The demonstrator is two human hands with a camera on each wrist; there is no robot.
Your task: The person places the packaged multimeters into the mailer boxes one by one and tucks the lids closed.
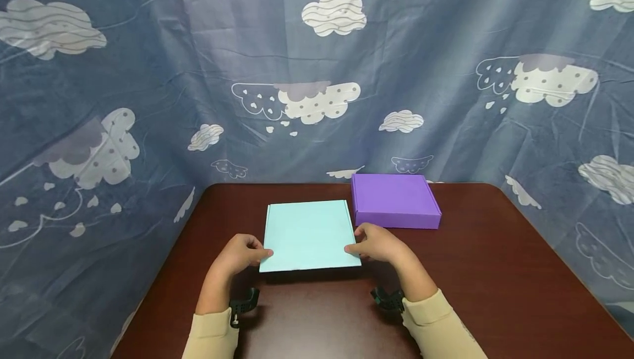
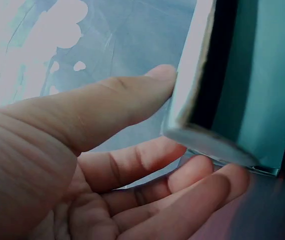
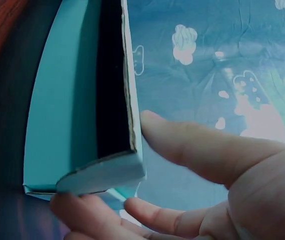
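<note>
A light turquoise cardboard box [image 1: 309, 235] lies on the table before me, its lid flap slightly raised at the near edge. My left hand [image 1: 242, 251] pinches the lid's near left corner, thumb on top and fingers at the side. At the near right corner my right hand [image 1: 377, 244] grips the lid the same way. In the left wrist view a dark gap shows between the lid's edge [image 2: 188, 75] and the box's front wall [image 2: 267, 75]. The right wrist view shows the same gap beside a small side flap [image 3: 105, 171] of the lid.
A closed purple box [image 1: 396, 196] sits at the back, just right of the turquoise one. Both stand on a dark red-brown table [image 1: 495, 271]. A blue cloth with white clouds [image 1: 277, 34] hangs behind and beside the table. Each wrist wears a black strap [image 1: 242, 306].
</note>
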